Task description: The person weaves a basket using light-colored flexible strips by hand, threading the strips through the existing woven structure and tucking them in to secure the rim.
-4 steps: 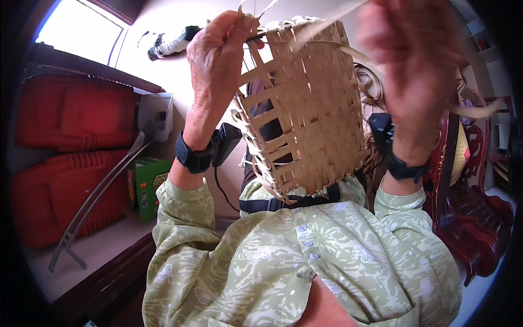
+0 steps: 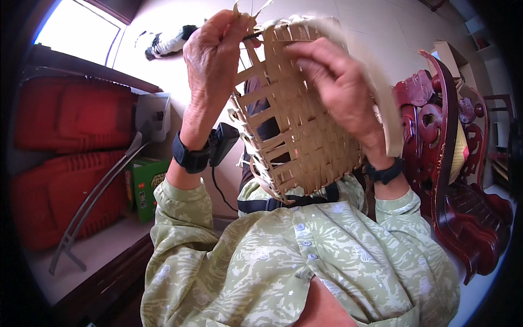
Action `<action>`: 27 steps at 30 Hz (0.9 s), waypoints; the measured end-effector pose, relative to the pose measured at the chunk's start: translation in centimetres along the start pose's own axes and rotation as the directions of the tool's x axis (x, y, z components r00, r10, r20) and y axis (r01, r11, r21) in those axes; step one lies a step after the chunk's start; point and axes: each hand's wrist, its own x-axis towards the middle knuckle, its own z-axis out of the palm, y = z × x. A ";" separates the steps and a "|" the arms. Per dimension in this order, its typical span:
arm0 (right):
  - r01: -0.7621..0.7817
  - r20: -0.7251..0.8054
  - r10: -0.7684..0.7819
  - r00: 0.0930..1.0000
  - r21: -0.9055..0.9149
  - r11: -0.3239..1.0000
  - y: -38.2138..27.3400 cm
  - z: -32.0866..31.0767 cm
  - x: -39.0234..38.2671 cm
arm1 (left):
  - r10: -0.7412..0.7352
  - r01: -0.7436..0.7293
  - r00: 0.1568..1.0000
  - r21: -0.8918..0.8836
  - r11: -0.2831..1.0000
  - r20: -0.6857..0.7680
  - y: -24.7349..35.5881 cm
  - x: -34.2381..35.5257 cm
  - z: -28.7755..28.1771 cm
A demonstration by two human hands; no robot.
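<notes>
A half-woven basket (image 2: pixel 321 136) of flat pale strips stands tilted in front of my lap, its left side in open lattice. My left hand (image 2: pixel 215 60) is closed on the upper left edge, with strip ends poking up above its fingers. Beside those fingers a thin dark piece (image 2: pixel 252 36) shows; I cannot make out what it is. Over the upper weave my right hand (image 2: pixel 343 87) reaches leftward, forefinger stretched and thumb apart from it, nothing clear between them. A loose pale strip (image 2: pixel 391 125), blurred, arches behind that hand.
At the left are red plastic cases (image 2: pixel 71 111), a green box (image 2: pixel 147 188) and a grey metal frame (image 2: pixel 103 191). Carved dark red wooden furniture (image 2: pixel 444 141) stands at the right. A black-and-white animal (image 2: pixel 169 43) lies on the floor beyond my left hand.
My right hand has swung from the upper right down and left to the basket's weave. The loose strip has swung round behind it. My left hand stays nearly in place.
</notes>
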 end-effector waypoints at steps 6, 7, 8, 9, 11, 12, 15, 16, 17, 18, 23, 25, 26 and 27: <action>0.157 -0.065 -0.177 0.982 -0.242 0.957 -1.3 3.2 1.8 | -0.019 0.050 0.996 -0.371 0.927 0.087 -2.4 1.4 -0.1; 0.121 -0.013 -0.124 0.992 -0.125 0.985 -1.8 2.6 2.4 | -0.019 0.061 0.994 -0.382 0.922 0.112 -3.0 1.7 -0.4; 0.184 -0.115 -0.178 0.977 0.047 0.982 -1.3 2.5 3.1 | -0.087 0.100 0.995 -0.390 0.915 0.050 -1.6 1.3 0.1; 0.065 -0.105 -0.042 0.994 0.226 0.972 -3.4 1.1 3.8 | -0.016 0.025 0.999 -0.333 0.942 0.031 -2.8 1.2 -0.3; 0.295 -0.089 -0.282 0.955 0.314 0.902 -4.1 -3.2 5.8 | -0.049 0.068 0.996 -0.297 0.952 0.072 -0.6 0.9 -0.7; 0.394 -0.087 -0.389 0.917 0.350 0.850 -4.7 -5.7 6.7 | 0.016 0.022 0.996 -0.444 0.896 0.083 -0.3 1.3 0.1; 0.300 0.105 -0.347 0.932 0.313 0.901 -2.3 -7.1 6.5 | -0.107 0.108 0.994 -0.125 0.986 0.019 1.3 0.7 0.2; 0.198 0.047 -0.220 0.974 0.291 0.936 -1.6 -4.8 5.2 | -0.102 0.102 0.995 0.018 0.995 -0.001 0.1 0.6 -0.3; 0.083 -0.014 -0.083 0.996 0.269 0.960 -2.0 -2.3 4.0 | -0.074 0.074 0.997 0.002 0.997 -0.032 -0.6 0.6 -0.1; 0.203 -0.047 -0.202 0.978 0.027 0.979 -0.3 -0.5 2.5 | -0.050 0.049 0.997 -0.017 0.999 -0.054 -1.2 0.8 0.2; 0.083 -0.047 -0.111 0.993 -0.399 0.913 -1.2 2.6 1.3 | 0.011 -0.014 1.000 -0.096 0.995 -0.027 -2.8 1.3 0.0; 0.174 -0.093 -0.226 0.970 -0.387 0.906 -1.3 3.9 1.9 | 0.023 -0.022 1.000 -0.063 0.998 0.001 -2.5 1.7 -0.2; 0.155 -0.099 -0.189 0.977 -0.276 0.949 -1.3 3.6 2.4 | 0.033 -0.033 0.999 -0.046 0.998 0.004 -2.5 1.8 -0.3; 0.131 -0.100 -0.148 0.984 -0.160 0.978 -1.4 3.3 3.2 | 0.041 -0.040 0.999 -0.029 0.999 0.010 -2.6 1.8 -0.4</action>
